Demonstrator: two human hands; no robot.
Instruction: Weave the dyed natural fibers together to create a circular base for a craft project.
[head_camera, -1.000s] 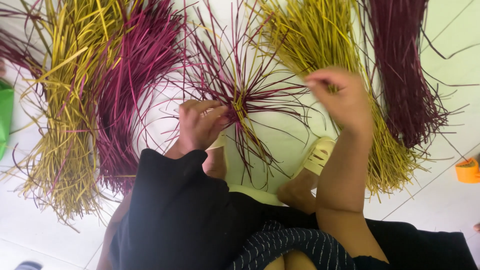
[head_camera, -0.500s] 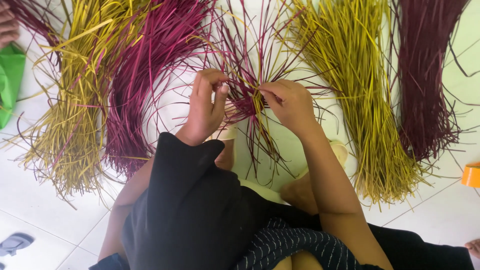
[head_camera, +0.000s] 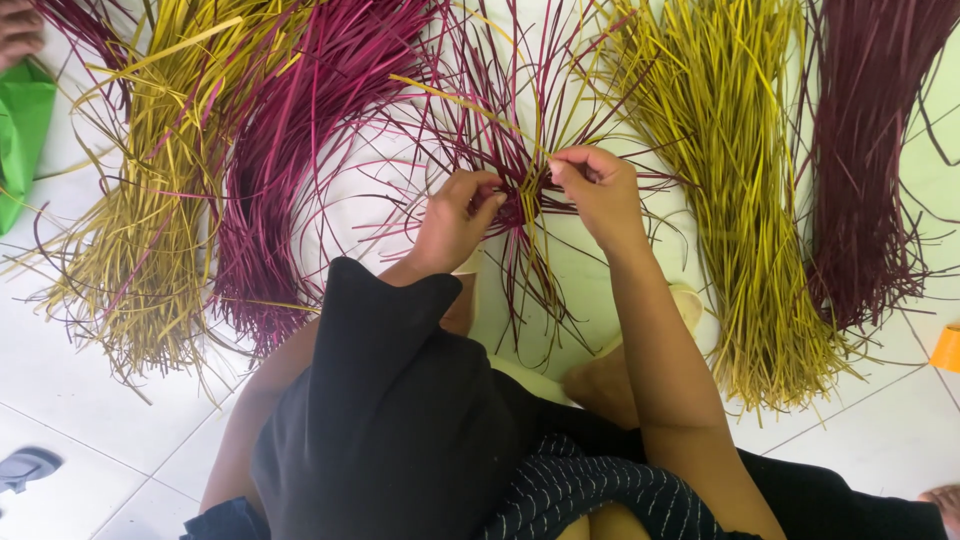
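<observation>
My left hand and my right hand meet at the middle of a loose fan of thin magenta strips that spreads over the white tiled floor. Both hands pinch the strips where they cross, left fingers curled from the left, right fingers closed from the right. A single yellow strip runs diagonally from upper left into my right fingers. The strips' lower ends trail toward my knees.
Heaps of dyed strips lie around: a yellow pile and a magenta pile at left, a yellow pile and a dark maroon pile at right. A green bag, an orange object and a sandal sit at the edges.
My right hand came from the yellow pile on the right to the magenta fan's centre, carrying a yellow strip. Now both hands sit close together on the crossing strips.
</observation>
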